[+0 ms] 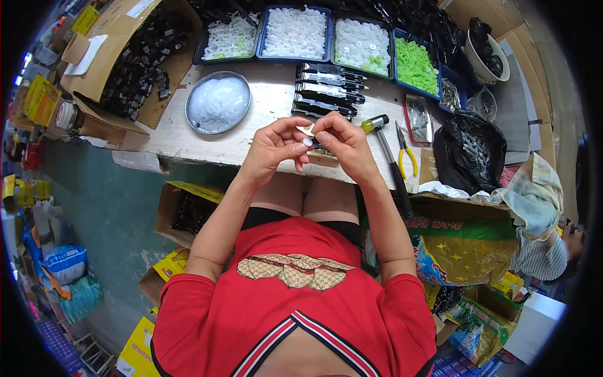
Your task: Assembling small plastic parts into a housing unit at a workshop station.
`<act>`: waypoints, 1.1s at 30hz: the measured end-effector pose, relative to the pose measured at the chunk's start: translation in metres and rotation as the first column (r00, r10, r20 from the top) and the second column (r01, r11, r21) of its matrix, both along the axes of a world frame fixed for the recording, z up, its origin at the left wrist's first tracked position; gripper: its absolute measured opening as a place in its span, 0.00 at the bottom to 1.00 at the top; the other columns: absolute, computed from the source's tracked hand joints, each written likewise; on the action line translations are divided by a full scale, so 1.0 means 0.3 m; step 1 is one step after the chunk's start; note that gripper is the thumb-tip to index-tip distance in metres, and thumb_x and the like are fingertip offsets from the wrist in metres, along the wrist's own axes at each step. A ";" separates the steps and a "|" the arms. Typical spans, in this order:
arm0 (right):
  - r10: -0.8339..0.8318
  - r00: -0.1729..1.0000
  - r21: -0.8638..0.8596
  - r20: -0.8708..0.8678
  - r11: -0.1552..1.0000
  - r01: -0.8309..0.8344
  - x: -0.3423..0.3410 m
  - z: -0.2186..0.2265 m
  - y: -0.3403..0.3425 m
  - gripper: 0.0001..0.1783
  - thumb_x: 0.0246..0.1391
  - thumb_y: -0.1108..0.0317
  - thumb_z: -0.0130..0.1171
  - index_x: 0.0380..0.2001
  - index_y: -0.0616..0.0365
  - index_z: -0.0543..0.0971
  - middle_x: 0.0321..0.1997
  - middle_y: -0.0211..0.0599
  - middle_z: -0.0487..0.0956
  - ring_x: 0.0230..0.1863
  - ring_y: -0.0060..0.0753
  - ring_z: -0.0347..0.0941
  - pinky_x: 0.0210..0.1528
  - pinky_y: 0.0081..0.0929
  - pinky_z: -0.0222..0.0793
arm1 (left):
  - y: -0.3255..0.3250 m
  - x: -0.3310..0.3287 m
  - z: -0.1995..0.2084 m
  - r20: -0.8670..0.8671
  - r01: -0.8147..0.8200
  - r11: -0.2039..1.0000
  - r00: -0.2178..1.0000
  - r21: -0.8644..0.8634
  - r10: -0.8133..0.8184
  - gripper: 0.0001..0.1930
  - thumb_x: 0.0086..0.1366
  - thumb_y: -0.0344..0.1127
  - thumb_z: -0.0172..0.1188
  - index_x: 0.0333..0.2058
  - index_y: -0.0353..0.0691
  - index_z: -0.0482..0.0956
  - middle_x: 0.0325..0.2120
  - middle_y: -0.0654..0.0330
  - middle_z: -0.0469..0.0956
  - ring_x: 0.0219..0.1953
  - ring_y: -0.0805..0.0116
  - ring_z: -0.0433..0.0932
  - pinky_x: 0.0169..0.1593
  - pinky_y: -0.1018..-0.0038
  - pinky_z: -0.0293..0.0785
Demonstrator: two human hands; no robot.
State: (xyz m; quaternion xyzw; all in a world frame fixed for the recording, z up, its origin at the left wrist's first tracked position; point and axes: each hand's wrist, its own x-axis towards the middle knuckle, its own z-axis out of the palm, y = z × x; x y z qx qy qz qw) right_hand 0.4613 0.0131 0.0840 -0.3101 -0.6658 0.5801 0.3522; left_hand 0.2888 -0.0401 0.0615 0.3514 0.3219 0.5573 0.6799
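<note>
Red short-sleeved shirt (276, 298) fabric fills the near view, worn by the person seated at a pale, worn wooden counter (270, 94). Over its front edge, both hands are brought together, fingertips almost meeting. From where I stand, the left hand (276, 149) pinches a small, round, white plastic piece (308, 142); the right hand (347, 149) has its fingertips at a thin cream-coloured piece (306, 131), whether gripping or only touching it I cannot tell.

I'd judge this as close fingertip work on tiny parts; the next move calls for a steady left pinch and fine control from the right. Just beyond lies a row of long black-and-clear plastic parts (326, 90); a dark-handled hammer (394, 164) and yellow-handled pliers (404, 149) rest unheld to the right.
</note>
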 end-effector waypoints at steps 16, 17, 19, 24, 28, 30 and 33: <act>-0.198 0.979 0.415 0.050 0.896 0.160 -0.047 -0.034 -0.045 0.04 0.49 0.77 0.55 0.31 0.62 0.74 0.29 0.35 0.71 0.31 0.28 0.69 0.31 0.20 0.64 | -0.024 0.021 -0.041 0.042 -0.146 0.989 0.988 -0.016 0.147 0.11 0.58 0.25 0.55 0.42 0.32 0.74 0.28 0.58 0.76 0.25 0.74 0.75 0.24 0.80 0.75; -0.189 0.981 0.449 0.045 0.881 0.149 -0.051 -0.045 -0.046 0.05 0.48 0.77 0.56 0.31 0.62 0.74 0.29 0.35 0.71 0.30 0.28 0.68 0.31 0.20 0.64 | -0.027 0.024 -0.041 0.065 -0.158 0.987 0.985 -0.021 0.159 0.11 0.59 0.25 0.55 0.41 0.32 0.74 0.27 0.58 0.76 0.25 0.74 0.75 0.24 0.80 0.74; -0.182 0.982 0.480 0.044 0.866 0.139 -0.061 -0.053 -0.046 0.05 0.48 0.77 0.56 0.31 0.62 0.74 0.29 0.35 0.71 0.30 0.29 0.68 0.31 0.21 0.64 | -0.030 0.030 -0.043 0.091 -0.167 0.985 0.981 -0.030 0.169 0.10 0.59 0.25 0.55 0.40 0.32 0.75 0.27 0.58 0.76 0.25 0.74 0.75 0.23 0.80 0.74; -0.246 0.969 0.494 0.025 0.846 0.202 -0.083 -0.081 -0.035 0.04 0.45 0.76 0.55 0.26 0.60 0.71 0.26 0.38 0.69 0.30 0.40 0.66 0.34 0.30 0.60 | -0.030 0.039 -0.043 -0.015 -0.232 0.973 0.973 -0.011 0.232 0.10 0.59 0.27 0.56 0.39 0.32 0.75 0.27 0.59 0.76 0.22 0.77 0.74 0.22 0.83 0.72; -0.274 0.946 0.568 0.171 0.812 0.133 -0.066 -0.099 -0.008 0.03 0.45 0.74 0.55 0.25 0.57 0.71 0.26 0.34 0.68 0.33 0.37 0.64 0.36 0.30 0.53 | -0.011 -0.012 -0.030 -0.370 -0.306 0.943 0.867 0.131 0.333 0.10 0.58 0.29 0.58 0.39 0.33 0.77 0.24 0.67 0.72 0.21 0.83 0.69 0.22 0.88 0.64; -0.329 0.890 0.669 0.316 0.742 0.037 -0.062 -0.121 -0.007 0.04 0.44 0.74 0.56 0.25 0.55 0.71 0.28 0.32 0.68 0.35 0.35 0.63 0.38 0.31 0.52 | 0.002 -0.043 -0.048 -0.502 -0.316 0.928 0.780 0.199 0.373 0.09 0.56 0.28 0.59 0.36 0.34 0.78 0.25 0.67 0.70 0.21 0.84 0.66 0.25 0.87 0.63; -0.354 0.851 0.690 0.389 0.724 -0.015 -0.072 -0.152 -0.014 0.05 0.43 0.73 0.56 0.26 0.53 0.71 0.30 0.31 0.68 0.36 0.36 0.62 0.40 0.33 0.51 | 0.012 -0.062 -0.059 -0.605 -0.256 0.936 0.714 0.243 0.352 0.08 0.54 0.27 0.60 0.35 0.35 0.79 0.24 0.66 0.70 0.22 0.82 0.66 0.25 0.85 0.63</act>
